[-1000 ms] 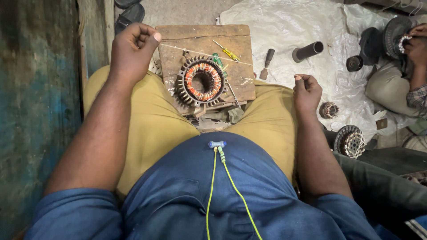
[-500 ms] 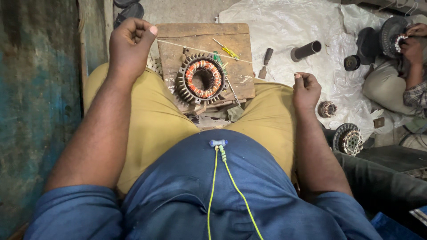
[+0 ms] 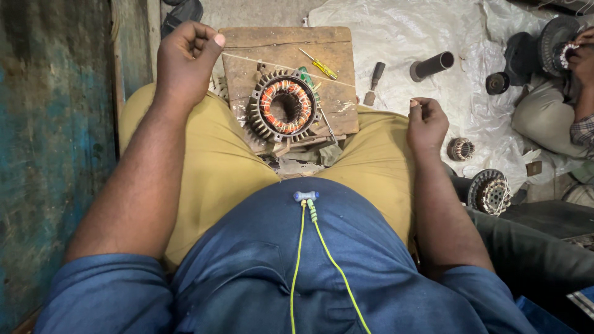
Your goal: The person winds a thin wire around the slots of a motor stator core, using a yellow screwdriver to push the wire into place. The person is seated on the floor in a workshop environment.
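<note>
I see my left hand (image 3: 185,59) fisted, pinching a thin pale string (image 3: 291,68) stretched taut above the wound stator (image 3: 284,108); my right hand (image 3: 426,124), right of the stator, is closed on the string's other end. The stator sits on a wooden board (image 3: 334,99), with a yellow-handled screwdriver (image 3: 318,64) just beyond it.

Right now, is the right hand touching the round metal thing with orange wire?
Apart. The head view shows the right hand fisted above the thigh, with bare wooden board between it and the wound stator.
</note>
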